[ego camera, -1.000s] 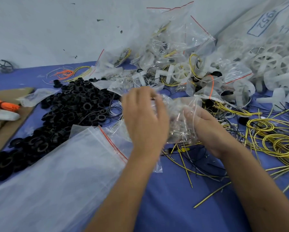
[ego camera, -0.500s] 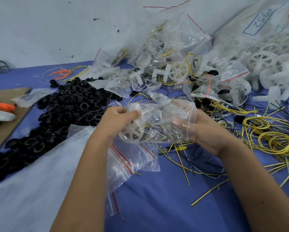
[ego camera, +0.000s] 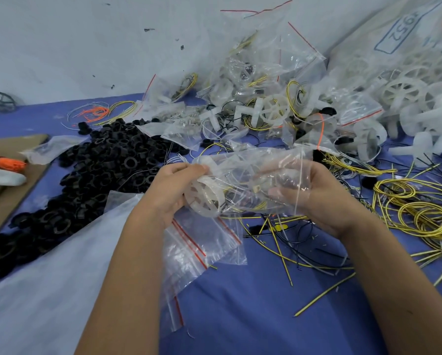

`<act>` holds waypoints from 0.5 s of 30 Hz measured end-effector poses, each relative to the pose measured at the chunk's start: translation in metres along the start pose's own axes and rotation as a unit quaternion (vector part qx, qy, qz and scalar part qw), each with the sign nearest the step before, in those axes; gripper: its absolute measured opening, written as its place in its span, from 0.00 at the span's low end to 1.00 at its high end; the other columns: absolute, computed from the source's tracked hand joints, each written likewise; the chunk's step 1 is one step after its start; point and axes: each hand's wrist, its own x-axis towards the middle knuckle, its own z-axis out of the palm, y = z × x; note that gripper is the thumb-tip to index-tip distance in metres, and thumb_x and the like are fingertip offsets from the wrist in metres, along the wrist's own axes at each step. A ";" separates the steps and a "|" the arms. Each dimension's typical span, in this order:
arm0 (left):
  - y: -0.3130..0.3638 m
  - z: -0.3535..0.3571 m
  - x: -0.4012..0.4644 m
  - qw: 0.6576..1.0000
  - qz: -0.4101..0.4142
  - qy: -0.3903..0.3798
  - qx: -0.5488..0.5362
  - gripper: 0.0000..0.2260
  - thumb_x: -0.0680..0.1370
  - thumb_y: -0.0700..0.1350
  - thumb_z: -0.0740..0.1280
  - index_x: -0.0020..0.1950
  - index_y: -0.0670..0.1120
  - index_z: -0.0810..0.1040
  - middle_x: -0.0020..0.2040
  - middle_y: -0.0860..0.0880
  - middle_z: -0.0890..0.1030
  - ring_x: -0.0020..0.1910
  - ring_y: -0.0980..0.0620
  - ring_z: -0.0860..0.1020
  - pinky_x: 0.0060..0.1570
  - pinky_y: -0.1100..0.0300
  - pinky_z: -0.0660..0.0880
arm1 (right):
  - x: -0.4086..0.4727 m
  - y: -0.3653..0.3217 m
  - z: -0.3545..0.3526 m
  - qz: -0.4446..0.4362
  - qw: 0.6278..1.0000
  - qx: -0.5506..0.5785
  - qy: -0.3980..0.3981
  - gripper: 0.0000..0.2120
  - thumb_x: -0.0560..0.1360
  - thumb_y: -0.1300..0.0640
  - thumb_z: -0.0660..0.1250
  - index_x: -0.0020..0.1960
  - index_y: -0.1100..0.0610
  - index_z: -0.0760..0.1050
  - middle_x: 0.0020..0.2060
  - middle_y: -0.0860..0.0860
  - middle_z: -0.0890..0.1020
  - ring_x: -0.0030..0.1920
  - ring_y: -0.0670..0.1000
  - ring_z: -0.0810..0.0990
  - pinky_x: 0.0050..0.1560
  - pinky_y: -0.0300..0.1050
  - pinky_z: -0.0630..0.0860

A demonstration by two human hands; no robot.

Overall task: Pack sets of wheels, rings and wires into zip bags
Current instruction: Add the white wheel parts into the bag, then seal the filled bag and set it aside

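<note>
Both hands are up over the blue table cover [ego camera: 253,316] with one clear zip bag [ego camera: 250,183] stretched between them; the left hand [ego camera: 171,190] pinches the bag's left end with thumb and fingers curled onto the plastic, and the right hand [ego camera: 317,198] cups the other end, thumb pressed on the film, fingers wrapped behind it. Inside the bag sits a white spoked plastic wheel [ego camera: 204,198] at the left, with yellow wire threading along beside it — so this set looks loaded or close to it; sealing seems to be what is left for this bag, though I cannot see the zip strip well enough to say whether it is shut. A heap of filled clear bags with red zip lines [ego camera: 261,73] against the wall says plenty is already packed; yet the pile of black plastic rings [ego camera: 107,170], the coils of yellow wire [ego camera: 424,213], the loose white wheels [ego camera: 406,90] at the far right and the empty flat zip bags [ego camera: 204,242] under the left wrist say a long run remains. Whether a black ring is in the held bag — hard to tell through the crumpled film; the right fingers are mostly hidden behind the bag.
</note>
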 end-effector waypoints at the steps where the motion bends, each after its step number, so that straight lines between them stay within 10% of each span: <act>1: -0.001 -0.001 0.001 1.000 0.004 -0.007 0.003 0.09 0.77 0.42 0.73 0.51 0.37 0.84 0.41 0.44 0.86 0.35 0.47 0.83 0.34 0.55 0.82 | 0.000 0.000 0.000 -0.008 1.000 -0.025 -0.012 0.18 0.73 0.68 0.74 0.62 0.60 0.80 0.60 0.56 0.84 0.61 0.59 0.83 0.60 0.62 0.80; 6: -0.003 0.000 0.002 0.999 0.017 -0.030 0.022 0.16 0.73 0.46 0.77 0.53 0.35 0.82 0.47 0.42 0.87 0.40 0.45 0.83 0.38 0.54 0.81 | -0.003 -0.002 0.001 -0.041 0.995 -0.072 -0.061 0.26 0.73 0.69 0.74 0.66 0.47 0.78 0.58 0.44 0.85 0.59 0.47 0.84 0.54 0.40 0.80; 12: -0.006 0.013 0.004 0.986 0.114 0.086 0.089 0.20 0.74 0.52 0.76 0.28 0.48 0.71 0.29 0.46 0.73 0.26 0.50 0.72 0.31 0.60 0.69 | 0.004 0.005 0.007 -0.026 0.993 -0.110 0.038 0.16 0.71 0.58 0.79 0.58 0.54 0.83 0.50 0.65 0.83 0.50 0.63 0.85 0.50 0.66 0.82; 15: -0.008 0.016 0.007 0.946 0.185 0.176 0.198 0.26 0.79 0.55 0.70 0.27 0.48 0.64 0.22 0.56 0.64 0.23 0.56 0.62 0.26 0.62 0.62 | 0.006 0.008 0.006 -0.029 0.992 -0.117 0.035 0.10 0.76 0.60 0.76 0.56 0.60 0.83 0.42 0.63 0.83 0.44 0.58 0.83 0.43 0.51 0.85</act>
